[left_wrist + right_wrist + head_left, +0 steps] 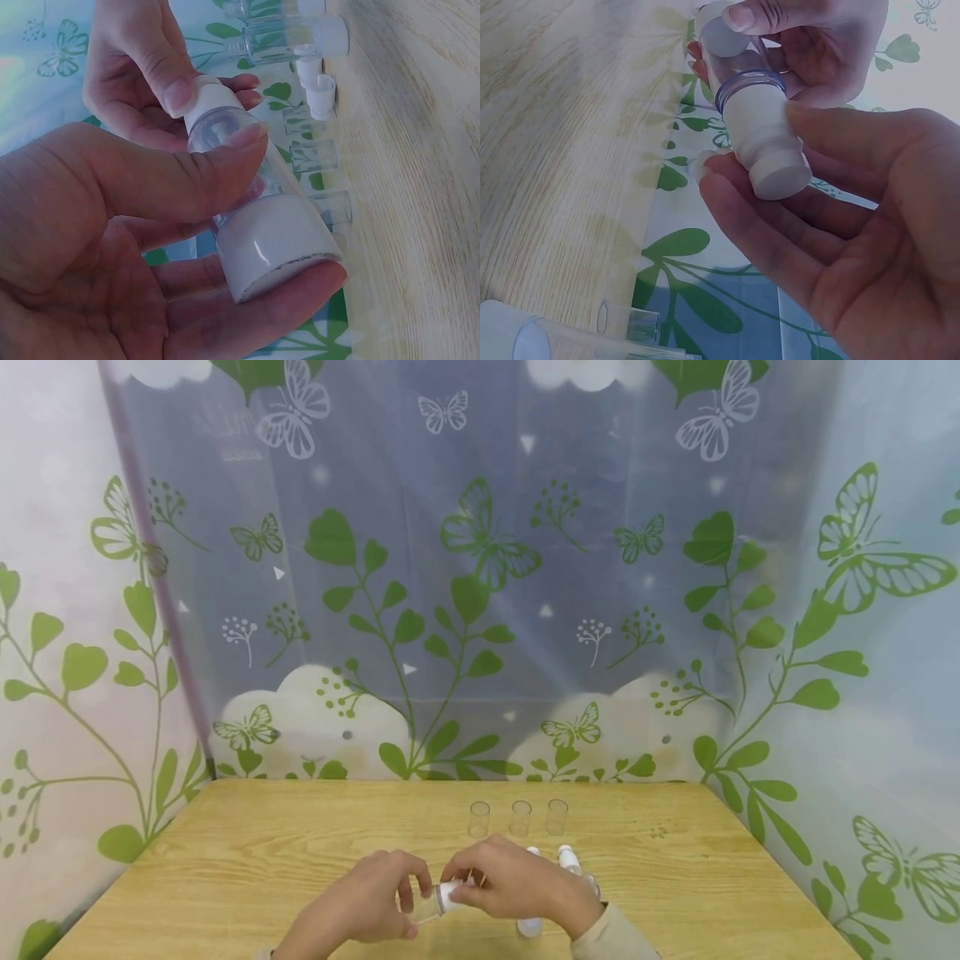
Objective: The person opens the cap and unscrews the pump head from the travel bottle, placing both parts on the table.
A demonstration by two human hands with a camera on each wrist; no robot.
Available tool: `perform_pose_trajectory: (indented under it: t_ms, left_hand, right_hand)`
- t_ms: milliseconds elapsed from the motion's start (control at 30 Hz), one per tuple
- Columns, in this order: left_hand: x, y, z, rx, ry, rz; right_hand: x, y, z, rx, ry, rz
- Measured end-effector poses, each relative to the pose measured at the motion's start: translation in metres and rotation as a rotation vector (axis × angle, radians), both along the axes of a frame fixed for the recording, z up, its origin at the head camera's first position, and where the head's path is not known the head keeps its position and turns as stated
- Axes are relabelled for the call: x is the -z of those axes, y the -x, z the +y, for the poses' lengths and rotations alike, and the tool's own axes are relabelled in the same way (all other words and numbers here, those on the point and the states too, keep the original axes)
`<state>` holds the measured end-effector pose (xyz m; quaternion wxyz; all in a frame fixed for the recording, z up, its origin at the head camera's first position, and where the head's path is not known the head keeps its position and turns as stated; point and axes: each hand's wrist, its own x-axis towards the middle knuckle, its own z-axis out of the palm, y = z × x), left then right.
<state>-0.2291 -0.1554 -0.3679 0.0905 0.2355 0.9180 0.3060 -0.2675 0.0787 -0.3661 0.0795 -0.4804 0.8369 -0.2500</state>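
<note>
A clear pump bottle with a white base is held between both hands above the table. My left hand grips its lower part, thumb across the clear body and fingers under the white base. With thumb and fingers, my right hand holds the white pump top, which sits on the bottle's neck. The right wrist view shows the left thumb at the far end of the bottle. Most of the bottle is covered by the hands in the head view.
Three clear caps stand in a row farther back on the wooden table. Beyond the right hand are white pump heads and clear bottles with threaded necks, partly hidden by that hand in the head view. Patterned curtains surround the table.
</note>
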Motion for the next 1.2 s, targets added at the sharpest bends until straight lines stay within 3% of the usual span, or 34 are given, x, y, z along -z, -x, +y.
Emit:
perform_pose_trajectory:
  t_ms: [900, 1200]
  left_hand:
    - [0.0014, 0.0001, 0.0004, -0.005, 0.011, 0.020]
    - [0.0021, 0.0010, 0.0002, -0.009, 0.007, 0.001]
  right_hand:
    - [-0.0008, 0.0002, -0.0006, 0.033, 0.007, -0.021]
    - [0.0013, 0.0035, 0.0039, 0.000, 0.029, 0.023]
